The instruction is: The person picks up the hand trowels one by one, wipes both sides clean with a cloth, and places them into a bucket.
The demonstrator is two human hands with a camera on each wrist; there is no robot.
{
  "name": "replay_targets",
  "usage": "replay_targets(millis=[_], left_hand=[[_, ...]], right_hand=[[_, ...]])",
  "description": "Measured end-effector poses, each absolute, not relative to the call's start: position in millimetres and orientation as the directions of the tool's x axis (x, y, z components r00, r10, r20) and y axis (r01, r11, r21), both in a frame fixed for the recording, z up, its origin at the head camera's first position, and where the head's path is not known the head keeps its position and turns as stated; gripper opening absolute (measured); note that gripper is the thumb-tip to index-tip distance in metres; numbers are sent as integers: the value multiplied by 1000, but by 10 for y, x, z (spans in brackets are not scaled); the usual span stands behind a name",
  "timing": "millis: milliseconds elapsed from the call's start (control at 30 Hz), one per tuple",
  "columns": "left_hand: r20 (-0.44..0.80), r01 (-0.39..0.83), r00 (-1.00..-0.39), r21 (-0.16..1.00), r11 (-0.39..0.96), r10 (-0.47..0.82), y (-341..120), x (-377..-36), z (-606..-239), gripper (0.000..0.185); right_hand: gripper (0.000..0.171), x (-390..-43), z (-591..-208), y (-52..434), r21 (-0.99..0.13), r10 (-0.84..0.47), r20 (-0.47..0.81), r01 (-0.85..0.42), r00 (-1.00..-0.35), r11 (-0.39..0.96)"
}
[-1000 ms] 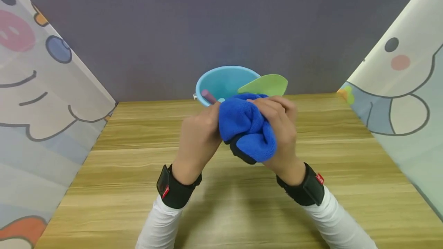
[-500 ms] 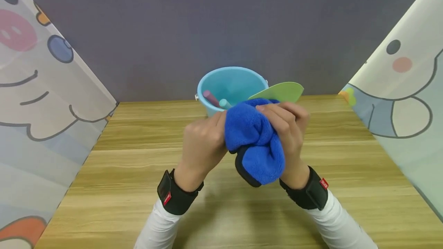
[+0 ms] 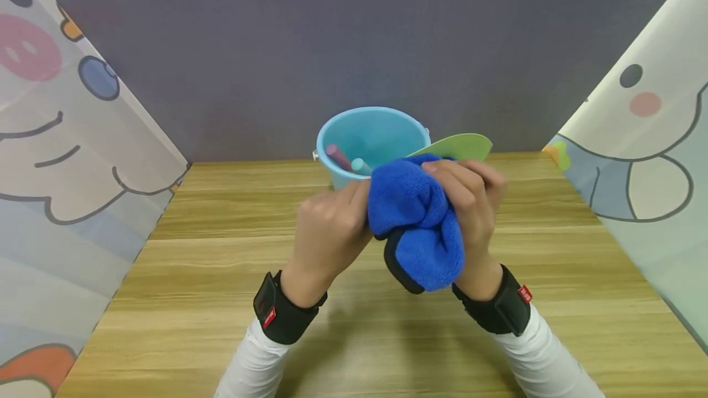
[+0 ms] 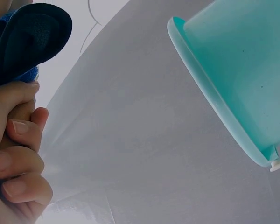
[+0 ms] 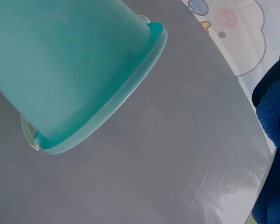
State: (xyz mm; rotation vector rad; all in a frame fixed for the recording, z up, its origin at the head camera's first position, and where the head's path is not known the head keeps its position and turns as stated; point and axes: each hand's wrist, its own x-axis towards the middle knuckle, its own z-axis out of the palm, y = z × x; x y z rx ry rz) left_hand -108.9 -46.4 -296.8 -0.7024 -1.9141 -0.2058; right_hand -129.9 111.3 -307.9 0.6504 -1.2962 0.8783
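Over the wooden table (image 3: 221,275), I am watching both hands working a bunched blue cloth (image 3: 420,226) in mid-air, just near of a light blue bucket (image 3: 381,131). The right hand (image 3: 470,201) is wrapping its curled fingers (image 3: 459,186) over the top and right side of the cloth, and a flat green piece (image 3: 461,145) is sticking out beyond those fingers toward the far right; I cannot tell whether the hand is gripping that piece directly or through the cloth. The left hand (image 3: 332,226) is closing on something at the cloth's left edge, its fingers (image 4: 18,161) curled tight together in the left wrist view, with the cloth's dark-trimmed fold (image 4: 35,35) showing above them.

By my reading, the step in hand is rubbing or wiping the green piece inside the cloth. Any next move is calling for the two grips staying opposed, so the cloth is not slipping off the piece, and for keeping the bundle off the bucket's rim.

The bucket is standing at the far middle of the table, against the grey back wall (image 3: 354,35), with a purple stick (image 3: 338,156) and a pale blue one (image 3: 361,166) leaning inside it. Cartoon-printed panels are closing in the left (image 3: 66,140) and right (image 3: 641,134) sides. The bucket, just beyond the hands, is the only thing crowding them.
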Motion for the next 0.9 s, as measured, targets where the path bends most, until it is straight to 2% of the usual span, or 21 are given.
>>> replay_targets(millis=[367, 633, 900], left_hand=[[877, 559, -284, -178, 810, 388, -497, -1096, -2949, 11], [870, 547, -286, -197, 814, 403, -569, -1105, -2927, 38], [865, 530, -287, -215, 820, 412, -598, -1101, -2906, 35]], right_hand=[[40, -1319, -3062, 1112, -80, 200, 979, -834, 38, 546], [38, -1379, -3031, 1119, -99, 238, 970, -813, 50, 573], [42, -1412, -3014, 1139, -123, 272, 961, -807, 48, 577]])
